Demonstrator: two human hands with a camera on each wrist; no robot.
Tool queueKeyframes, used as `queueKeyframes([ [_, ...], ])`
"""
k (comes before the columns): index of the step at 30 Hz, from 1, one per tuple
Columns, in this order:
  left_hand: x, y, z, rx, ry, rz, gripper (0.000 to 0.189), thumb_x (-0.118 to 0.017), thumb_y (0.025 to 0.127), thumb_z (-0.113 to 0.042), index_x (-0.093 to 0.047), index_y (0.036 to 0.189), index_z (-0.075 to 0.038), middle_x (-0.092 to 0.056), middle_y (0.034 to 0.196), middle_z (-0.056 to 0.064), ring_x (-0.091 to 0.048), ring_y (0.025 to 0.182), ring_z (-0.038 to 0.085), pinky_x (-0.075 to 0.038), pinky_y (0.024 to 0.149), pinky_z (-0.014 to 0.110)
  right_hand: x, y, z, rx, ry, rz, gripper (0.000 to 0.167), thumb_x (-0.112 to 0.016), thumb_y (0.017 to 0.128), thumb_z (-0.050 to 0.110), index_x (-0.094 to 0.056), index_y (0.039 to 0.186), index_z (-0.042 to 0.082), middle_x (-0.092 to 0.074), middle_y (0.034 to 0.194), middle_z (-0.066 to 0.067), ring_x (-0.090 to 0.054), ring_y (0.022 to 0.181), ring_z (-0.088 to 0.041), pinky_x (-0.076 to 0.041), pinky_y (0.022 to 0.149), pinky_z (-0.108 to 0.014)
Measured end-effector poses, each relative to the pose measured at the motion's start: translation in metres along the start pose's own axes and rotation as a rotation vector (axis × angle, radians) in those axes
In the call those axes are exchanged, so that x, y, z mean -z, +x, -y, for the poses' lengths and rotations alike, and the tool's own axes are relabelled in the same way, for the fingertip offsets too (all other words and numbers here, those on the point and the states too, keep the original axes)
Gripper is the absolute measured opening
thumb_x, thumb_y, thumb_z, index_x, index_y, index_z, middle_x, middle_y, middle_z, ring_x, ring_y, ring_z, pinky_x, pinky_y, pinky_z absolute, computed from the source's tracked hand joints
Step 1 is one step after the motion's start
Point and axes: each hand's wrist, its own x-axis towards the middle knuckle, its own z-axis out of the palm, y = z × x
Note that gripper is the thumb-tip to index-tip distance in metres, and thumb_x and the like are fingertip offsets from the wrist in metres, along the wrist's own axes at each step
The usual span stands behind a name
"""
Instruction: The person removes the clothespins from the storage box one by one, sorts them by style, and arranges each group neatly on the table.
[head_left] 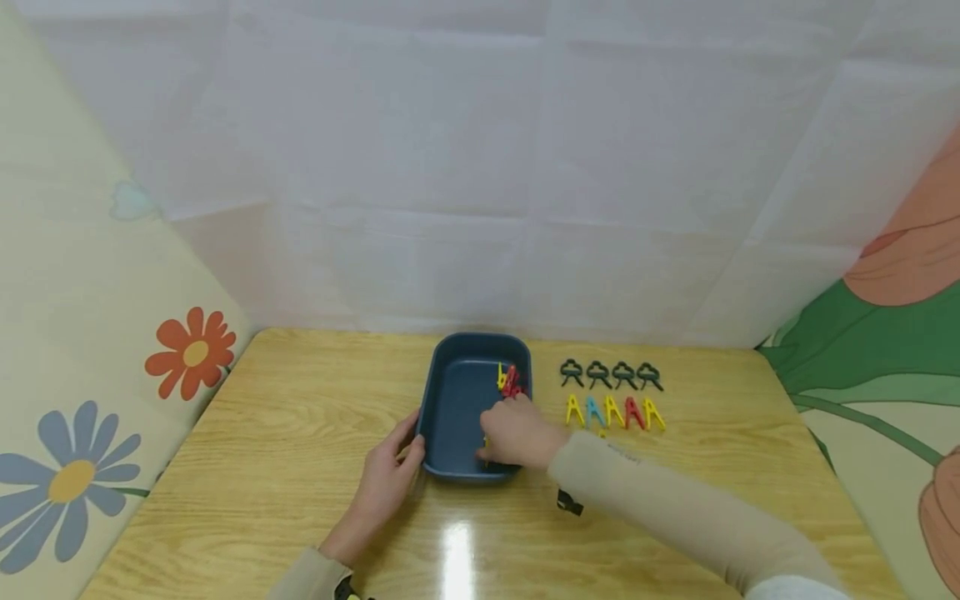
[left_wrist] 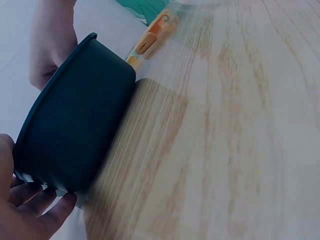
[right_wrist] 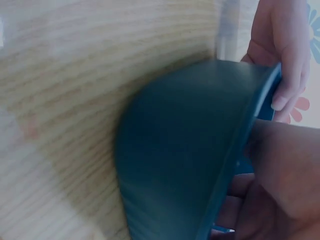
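A deep dark blue tray (head_left: 453, 417) stands on the wooden table. At its left side my left hand (head_left: 390, 471) holds the wall, thumb at the rim and fingers spread along the outside (left_wrist: 37, 207). My right hand (head_left: 517, 432) reaches over the right rim into the tray, fingers bent downward. A bit of a yellow clothespin (head_left: 487, 450) shows at its fingertips, the rest covered by the hand. Red clothespins (head_left: 512, 381) and a yellow clothespin (head_left: 501, 377) lie in the tray's far right part. The tray wall hides most of the right fingers in the right wrist view.
Right of the tray, a row of yellow, blue and red clothespins (head_left: 613, 412) lies on the table (head_left: 300, 433). Behind it runs a row of black clips (head_left: 623, 375). Another yellow piece (head_left: 602, 433) peeks out beside the right sleeve (head_left: 675, 500). A white sheet (head_left: 420, 167) hangs behind.
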Motion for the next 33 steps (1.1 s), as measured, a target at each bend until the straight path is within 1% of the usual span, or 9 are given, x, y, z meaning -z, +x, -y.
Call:
queueKeyframes([
  [3,0.000,0.001,0.001,0.004,-0.005,0.002,0.047,-0.054,0.107,-0.007,-0.049,0.153,0.002,-0.056,0.148,0.024,-0.059,0.131,0.042,-0.052,0.100,0.062,-0.001,-0.001,0.004,-0.014,-0.028,0.004,0.039,-0.079,0.090,0.052,-0.068,0.072,0.019,-0.066,0.073,0.006,-0.065,0.078,-0.016,-0.051,0.087,-0.041],
  [5,0.000,0.001,0.001,0.000,-0.004,0.002,0.047,-0.054,0.107,-0.007,-0.049,0.153,0.002,-0.056,0.148,0.024,-0.059,0.130,0.042,-0.052,0.100,0.062,-0.003,-0.001,0.007,-0.018,-0.039,0.006,0.037,-0.080,0.089,0.051,-0.070,0.072,0.019,-0.068,0.076,0.005,-0.065,0.080,-0.017,-0.052,0.089,-0.042],
  [12,0.000,0.000,0.000,0.003,-0.004,0.002,0.047,-0.054,0.107,-0.007,-0.049,0.153,0.002,-0.056,0.148,0.024,-0.059,0.130,0.041,-0.054,0.099,0.060,-0.010,0.003,0.010,-0.030,-0.059,0.013,0.036,-0.080,0.090,0.049,-0.069,0.070,0.020,-0.068,0.075,0.004,-0.062,0.076,-0.018,-0.050,0.079,-0.038],
  [21,0.000,0.000,-0.002,0.010,-0.008,0.001,0.047,-0.054,0.107,-0.007,-0.050,0.152,0.002,-0.057,0.148,0.024,-0.059,0.131,0.042,-0.053,0.100,0.060,-0.009,0.004,0.009,-0.039,-0.094,0.001,0.038,-0.082,0.089,0.041,-0.061,0.068,0.018,-0.070,0.081,0.000,-0.066,0.083,-0.020,-0.052,0.081,-0.039],
  [27,0.001,-0.001,-0.004,0.019,-0.015,0.017,0.047,-0.053,0.108,-0.008,-0.048,0.153,0.002,-0.055,0.150,0.024,-0.057,0.132,0.042,-0.052,0.101,0.060,-0.001,0.003,0.005,-0.047,-0.081,-0.017,0.038,-0.081,0.090,0.039,-0.058,0.067,0.019,-0.064,0.074,0.002,-0.063,0.081,-0.020,-0.049,0.080,-0.039],
  [33,0.001,0.000,-0.002,0.023,-0.026,0.009,0.046,-0.053,0.108,-0.009,-0.049,0.153,0.001,-0.054,0.150,0.023,-0.057,0.133,0.041,-0.052,0.103,0.059,0.014,-0.003,0.000,-0.064,-0.032,-0.038,0.040,-0.080,0.091,0.038,-0.058,0.065,0.018,-0.059,0.068,0.004,-0.061,0.082,-0.021,-0.041,0.072,-0.035],
])
